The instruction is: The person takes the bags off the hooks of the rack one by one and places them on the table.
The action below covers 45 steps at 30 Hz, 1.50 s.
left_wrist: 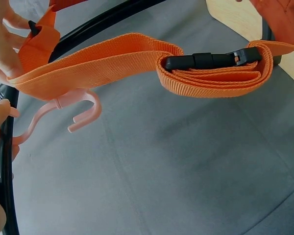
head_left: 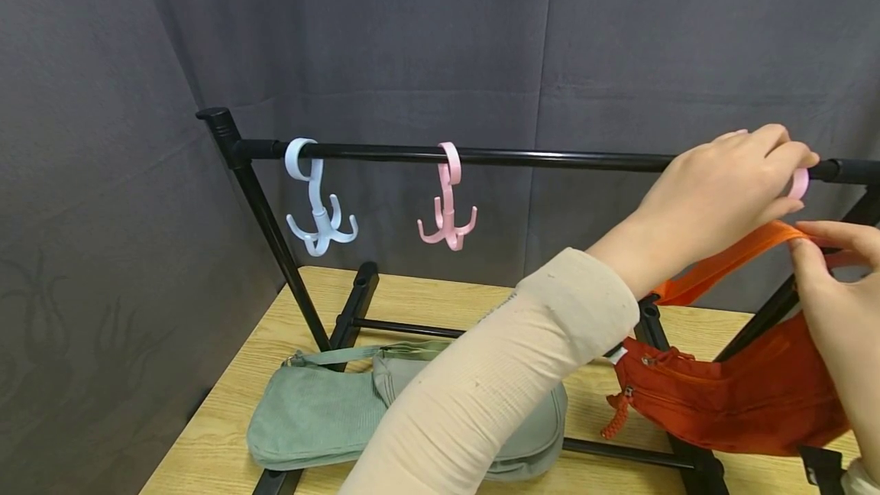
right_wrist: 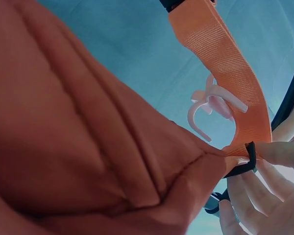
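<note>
My left hand [head_left: 732, 182] grips the top of a pink four-prong hook [head_left: 799, 183] at the right end of a black rail [head_left: 550, 159]. My right hand [head_left: 842, 281] pinches the orange strap [head_left: 729, 258] of a red-orange waist bag [head_left: 749, 403], which hangs below it above the table. In the left wrist view, the strap lies over the hook's prongs [left_wrist: 90, 110], with a folded bundle and black buckle [left_wrist: 206, 61] further along. The right wrist view has the fingers [right_wrist: 269, 191] at the strap beside a black ring [right_wrist: 252, 156].
A light blue hook [head_left: 316, 201] and another pink hook [head_left: 447, 201] hang on the rail further left. On the wooden table [head_left: 206, 434] lies a green shoulder bag [head_left: 316, 411] with a grey-green one [head_left: 536, 434] beside it, partly behind my left sleeve. Grey curtain [head_left: 412, 37] stands behind.
</note>
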Tool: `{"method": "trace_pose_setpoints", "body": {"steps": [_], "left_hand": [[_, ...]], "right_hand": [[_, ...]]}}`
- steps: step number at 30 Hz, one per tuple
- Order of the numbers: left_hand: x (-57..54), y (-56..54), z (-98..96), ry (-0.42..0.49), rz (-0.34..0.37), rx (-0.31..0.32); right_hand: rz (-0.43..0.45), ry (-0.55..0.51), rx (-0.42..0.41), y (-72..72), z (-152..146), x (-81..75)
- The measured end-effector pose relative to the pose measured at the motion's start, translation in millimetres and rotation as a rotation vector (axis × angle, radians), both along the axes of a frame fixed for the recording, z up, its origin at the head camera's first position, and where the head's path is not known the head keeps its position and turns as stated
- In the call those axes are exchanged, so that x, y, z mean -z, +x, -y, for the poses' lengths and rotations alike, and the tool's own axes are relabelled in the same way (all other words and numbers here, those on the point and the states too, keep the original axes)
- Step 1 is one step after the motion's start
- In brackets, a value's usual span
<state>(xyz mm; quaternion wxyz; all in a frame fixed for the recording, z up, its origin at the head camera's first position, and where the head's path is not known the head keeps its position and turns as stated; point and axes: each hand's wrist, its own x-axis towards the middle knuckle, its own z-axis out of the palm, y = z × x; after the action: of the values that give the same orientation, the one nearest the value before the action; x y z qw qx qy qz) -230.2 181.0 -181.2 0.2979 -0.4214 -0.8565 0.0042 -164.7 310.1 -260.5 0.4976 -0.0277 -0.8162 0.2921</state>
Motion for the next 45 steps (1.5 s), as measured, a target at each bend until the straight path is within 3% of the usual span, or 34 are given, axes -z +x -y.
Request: {"method": "trace_pose_setpoints", "body": {"steps": [11,24,28,37,45], "left_hand": [[0.2,0.1,0.2,0.003,0.005,0.008],[1.7,0.6,0.7,0.006,-0.007,0.010],[2.7,0.6,1.7,0.010,-0.021,0.018],[2.0,1.0,2.8,0.013,0.008,0.010],[2.6,0.3,2.2,0.004,-0.031,0.013]], "right_hand": [[-0.009,-0.005,-0.006,4.1,2,1.4],[-0.073,0.103,-0.021,10.9,0,6.7],[-0.107,0.078,-0.027,10.5,-1,9.0],[-0.081,0.015,-0.074,14.0,-6,18.6],[-0.079,0.013,-0.072,15.9,-13,30.2]]}}
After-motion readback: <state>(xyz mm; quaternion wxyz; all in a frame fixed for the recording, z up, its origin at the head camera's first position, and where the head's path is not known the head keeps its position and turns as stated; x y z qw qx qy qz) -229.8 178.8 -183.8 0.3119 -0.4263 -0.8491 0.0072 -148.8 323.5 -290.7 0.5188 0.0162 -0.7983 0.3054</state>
